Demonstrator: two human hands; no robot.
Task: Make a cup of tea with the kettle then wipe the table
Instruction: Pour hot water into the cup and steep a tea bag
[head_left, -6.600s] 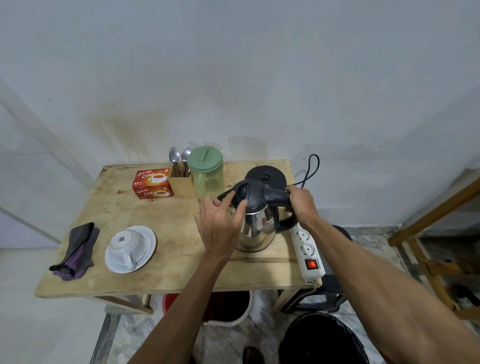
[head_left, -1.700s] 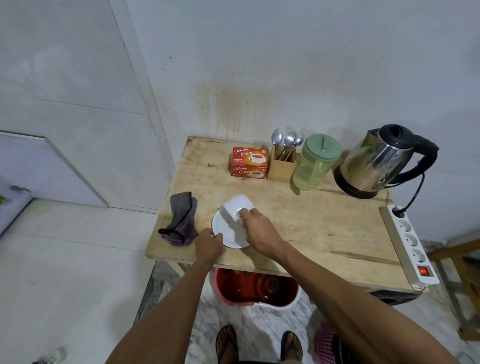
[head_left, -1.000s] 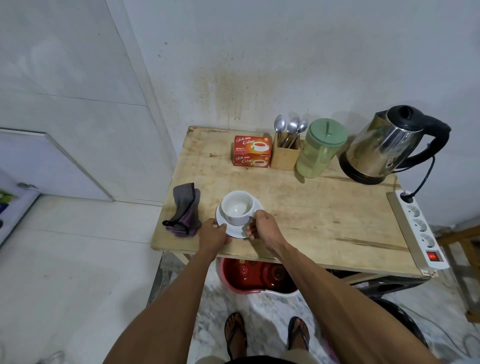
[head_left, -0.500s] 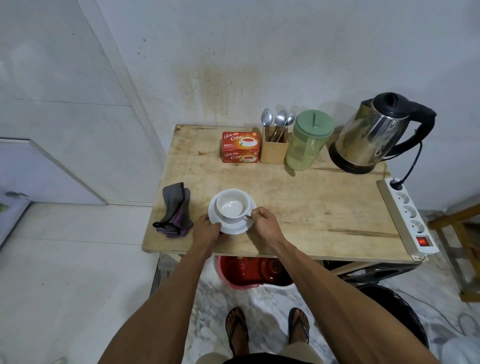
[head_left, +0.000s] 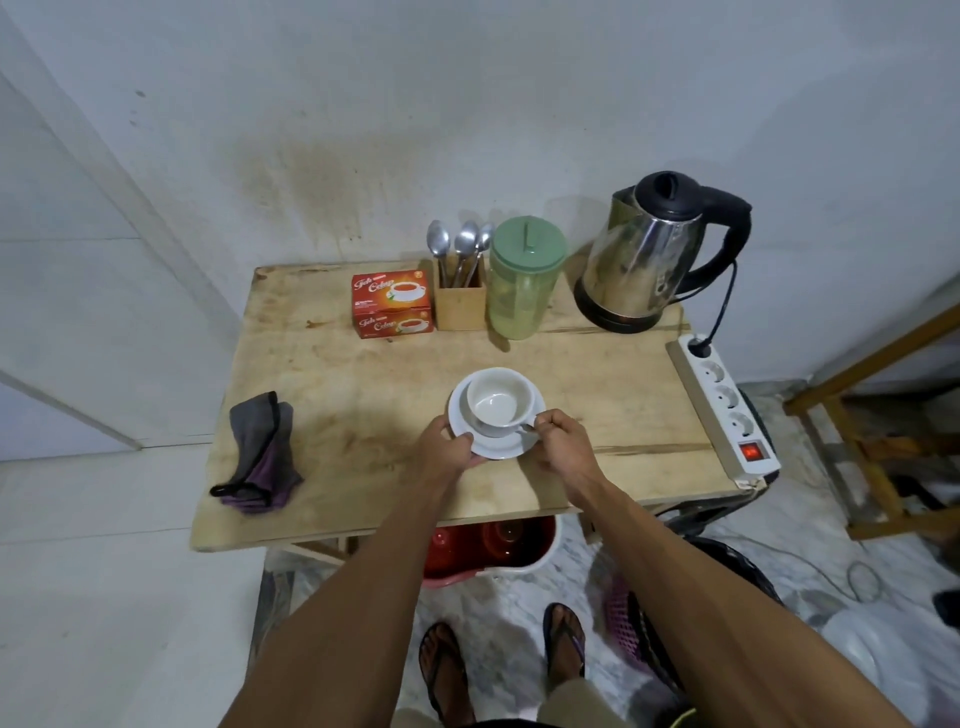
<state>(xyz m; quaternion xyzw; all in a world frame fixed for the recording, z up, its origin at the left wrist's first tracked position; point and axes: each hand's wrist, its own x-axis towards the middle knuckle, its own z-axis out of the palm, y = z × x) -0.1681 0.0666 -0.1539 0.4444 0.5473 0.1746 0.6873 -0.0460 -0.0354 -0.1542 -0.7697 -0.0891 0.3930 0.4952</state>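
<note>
The cup stands upright and empty on its saucer, a little back from the middle of the tabletop's front edge. The left hand is closed on the saucer's near-left rim. The right hand pinches the cup's handle, which points front-right. The two holds likely keep cup and saucer from sliding apart while the pair is positioned.

Along the back edge stand the tea box, a wooden holder with spoons and a green-lidded jar. The kettle sits on its base at the back-right corner. All are within reach of the cup.

The kettle's cord runs to a power strip along the right edge, its switch lit. A folded cloth lies near the front-left corner, probably kept for the wiping.
</note>
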